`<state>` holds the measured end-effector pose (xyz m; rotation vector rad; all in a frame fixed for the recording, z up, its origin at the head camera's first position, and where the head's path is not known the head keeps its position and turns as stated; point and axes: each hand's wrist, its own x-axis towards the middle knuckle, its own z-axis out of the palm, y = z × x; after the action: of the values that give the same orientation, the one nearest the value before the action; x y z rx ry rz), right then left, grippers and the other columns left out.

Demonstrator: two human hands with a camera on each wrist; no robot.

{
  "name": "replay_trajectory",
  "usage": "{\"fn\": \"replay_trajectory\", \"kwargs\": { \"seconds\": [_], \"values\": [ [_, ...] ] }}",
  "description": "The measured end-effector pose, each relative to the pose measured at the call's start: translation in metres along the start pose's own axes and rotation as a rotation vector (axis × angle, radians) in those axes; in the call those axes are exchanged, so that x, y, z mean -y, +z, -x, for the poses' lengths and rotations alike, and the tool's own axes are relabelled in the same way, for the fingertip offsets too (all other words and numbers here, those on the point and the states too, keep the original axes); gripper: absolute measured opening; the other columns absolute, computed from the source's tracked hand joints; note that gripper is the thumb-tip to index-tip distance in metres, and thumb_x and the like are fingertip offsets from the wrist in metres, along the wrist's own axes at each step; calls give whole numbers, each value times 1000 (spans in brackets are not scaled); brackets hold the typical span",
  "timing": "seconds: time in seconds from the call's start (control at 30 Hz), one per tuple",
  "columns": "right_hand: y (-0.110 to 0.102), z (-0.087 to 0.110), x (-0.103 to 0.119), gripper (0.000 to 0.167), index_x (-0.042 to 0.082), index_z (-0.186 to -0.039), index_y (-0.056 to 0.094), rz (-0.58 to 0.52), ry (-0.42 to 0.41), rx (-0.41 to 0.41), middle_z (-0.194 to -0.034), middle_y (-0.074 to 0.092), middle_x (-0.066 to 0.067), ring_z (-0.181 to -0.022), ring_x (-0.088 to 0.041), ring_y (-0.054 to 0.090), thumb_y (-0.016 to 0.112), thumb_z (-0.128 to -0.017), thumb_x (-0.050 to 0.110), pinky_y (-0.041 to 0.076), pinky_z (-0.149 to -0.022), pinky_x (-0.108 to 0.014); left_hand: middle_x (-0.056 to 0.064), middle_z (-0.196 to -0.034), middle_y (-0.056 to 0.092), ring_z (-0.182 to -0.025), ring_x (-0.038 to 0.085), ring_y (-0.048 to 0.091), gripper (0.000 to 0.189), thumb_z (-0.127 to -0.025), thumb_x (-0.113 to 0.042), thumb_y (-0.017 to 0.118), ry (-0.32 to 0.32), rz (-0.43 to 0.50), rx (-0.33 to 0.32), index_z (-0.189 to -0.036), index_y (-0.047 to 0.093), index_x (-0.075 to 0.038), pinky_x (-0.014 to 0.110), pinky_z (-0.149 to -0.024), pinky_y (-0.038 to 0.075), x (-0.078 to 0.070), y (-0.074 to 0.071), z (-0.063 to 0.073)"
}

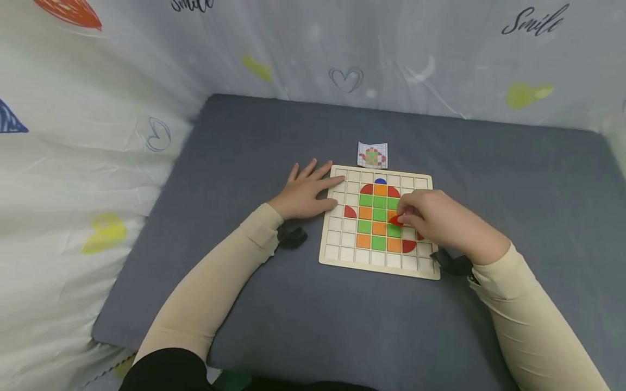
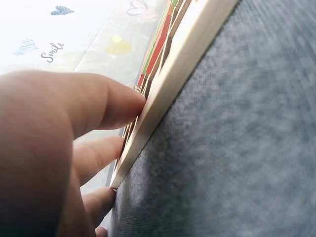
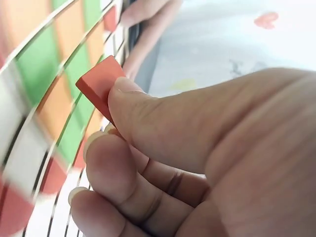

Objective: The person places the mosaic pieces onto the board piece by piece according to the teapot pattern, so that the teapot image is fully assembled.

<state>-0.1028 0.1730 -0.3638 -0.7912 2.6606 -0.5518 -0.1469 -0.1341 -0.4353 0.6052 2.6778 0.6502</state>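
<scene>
My left hand (image 1: 308, 191) lies with spread, fairly straight fingers on the left edge of a wooden grid board (image 1: 376, 267). In the left wrist view its fingertips touch the board's pale side (image 2: 163, 94). My right hand (image 1: 435, 220) pinches a red tile (image 3: 101, 81) between thumb and fingers, close over the right part of the pattern. Orange and green square tiles (image 1: 379, 215) fill the middle columns, with red quarter-round tiles (image 1: 350, 212) around them. A blue half-round tile (image 1: 380, 181) sits at the top. The right hand hides some cells on the right side.
A small printed pattern card (image 1: 373, 156) lies just beyond the board's far edge. The board rests on a grey cloth-covered table (image 1: 274, 315). White printed curtains (image 1: 303, 54) hang behind the table and along its left side.
</scene>
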Motion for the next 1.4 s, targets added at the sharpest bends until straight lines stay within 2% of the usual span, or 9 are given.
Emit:
{"fn": "replay_trajectory", "kwargs": {
  "seconds": [0.13,0.27,0.43,0.57,0.67,0.9,1.07,1.2,1.4],
  "values": [
    [5,-17,16,4,9,-100,77,-13,-59,12,-88,70,2,-77,-16,57,73,-99,8,51,-72,-36,-1,-177,11,-164,27,-7,64,-103,-49,54,-2,12,4,-164,39,-35,55,-128,-16,0,0,2],
    [12,-34,29,5,11,-97,76,-36,-112,26,-86,69,3,-75,-15,57,72,-100,8,51,-72,-35,-2,-177,11,-164,26,-7,64,-104,-50,54,-5,9,5,-164,39,-36,55,-128,-16,0,-1,3],
    [22,-49,40,7,11,-94,74,-48,-186,16,-86,69,3,-78,-15,58,72,-99,6,52,-74,-35,-3,-177,11,-164,26,-6,62,-105,-51,54,6,-10,-2,-164,38,-38,55,-128,-15,-3,3,-1],
    [30,-55,41,9,13,-92,73,-52,-182,26,-86,70,6,-77,-13,60,73,-99,8,52,-75,-34,-1,-177,11,-164,27,-6,62,-106,-51,54,44,-1,15,-164,37,-37,56,-128,-15,-8,9,-4],
    [36,-62,39,7,13,-94,74,-50,-174,33,-87,71,5,-77,-13,60,73,-100,9,52,-76,-34,-1,-177,11,-164,27,-5,62,-106,-51,55,49,20,24,-164,39,-36,55,-128,-16,-8,11,-4],
    [38,-88,41,6,8,-102,77,-68,-210,12,-92,73,0,-76,-14,61,73,-99,5,54,-75,-35,-4,-177,13,-164,25,-5,60,-106,-48,56,13,84,11,-162,43,-33,51,-128,-18,3,-4,3],
    [41,-96,42,10,7,-105,79,-55,-224,34,-102,76,-4,-85,-17,65,72,-99,4,55,-79,-36,-5,-176,15,-164,24,-5,57,-107,-43,55,5,132,26,-161,45,-31,48,-128,-19,5,-9,5],
    [43,-97,43,11,7,-105,81,-36,-240,34,-105,75,-5,-93,-20,67,72,-98,4,56,-84,-39,-5,-176,15,-164,23,-5,56,-107,-41,55,5,129,30,-162,45,-31,49,-128,-19,5,-9,4],
    [41,-98,41,11,6,-102,83,-43,-263,5,-102,77,-6,-89,-19,69,75,-95,1,58,-82,-38,-4,-176,15,-164,24,-5,58,-107,-41,58,19,98,18,-162,44,-31,50,-128,-18,6,-7,2]
  ]
}}
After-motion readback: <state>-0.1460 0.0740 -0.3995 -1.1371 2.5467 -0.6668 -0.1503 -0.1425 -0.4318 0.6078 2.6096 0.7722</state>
